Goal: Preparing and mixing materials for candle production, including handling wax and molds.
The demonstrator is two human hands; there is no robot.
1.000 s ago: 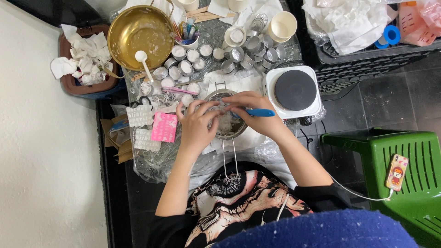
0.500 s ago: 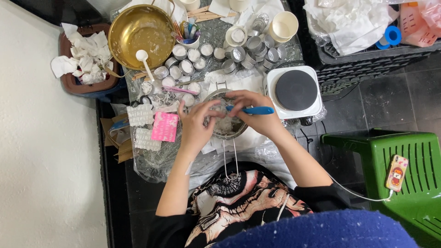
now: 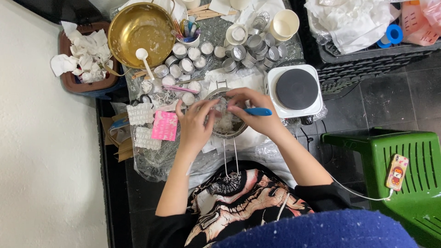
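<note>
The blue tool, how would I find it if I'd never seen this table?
Find the white hot plate with the round black top. Just left of it, two hands meet over a small metal pot of white flakes. The right hand holds the blue tool, the only bright blue handle there, pointing toward the hot plate.

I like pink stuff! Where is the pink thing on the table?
The pink block lies on the table's left part in the head view, just left of the left hand, between two white blocks and the metal pot.
</note>
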